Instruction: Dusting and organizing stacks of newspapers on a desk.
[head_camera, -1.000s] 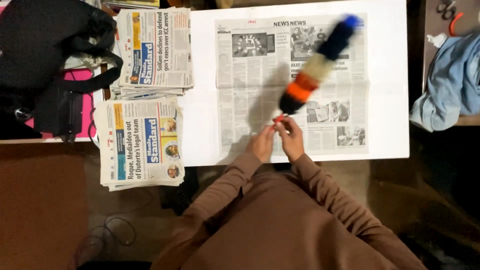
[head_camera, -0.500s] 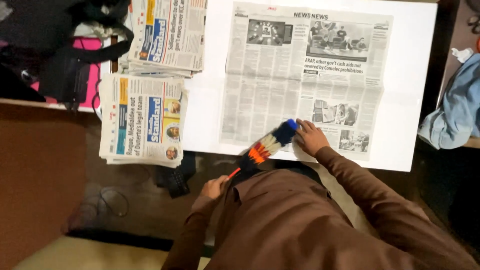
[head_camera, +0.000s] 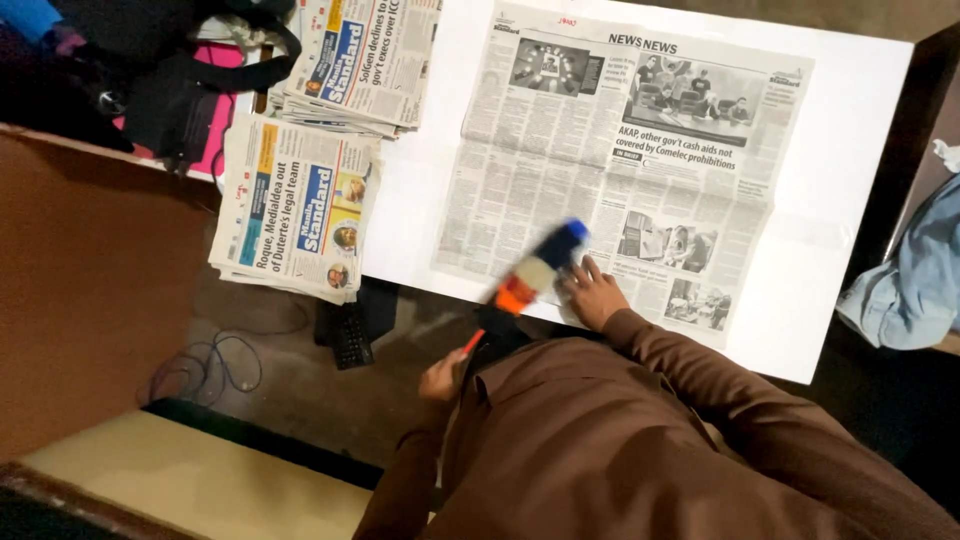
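Now duster (head_camera: 535, 270) in left hand (head_camera: 442, 378), beside right hand (head_camera: 593, 292)

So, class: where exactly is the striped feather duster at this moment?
In the head view, the feather duster lies across the white table's near edge, between the left hand and the right hand, over the open newspaper's lower corner.

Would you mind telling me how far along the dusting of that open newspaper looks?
Done: the newspaper lies spread flat on the white board. In hand: the left hand holds the duster by its handle at the sheet's near edge; the right hand presses the sheet. Left: two stacks sit unopened.
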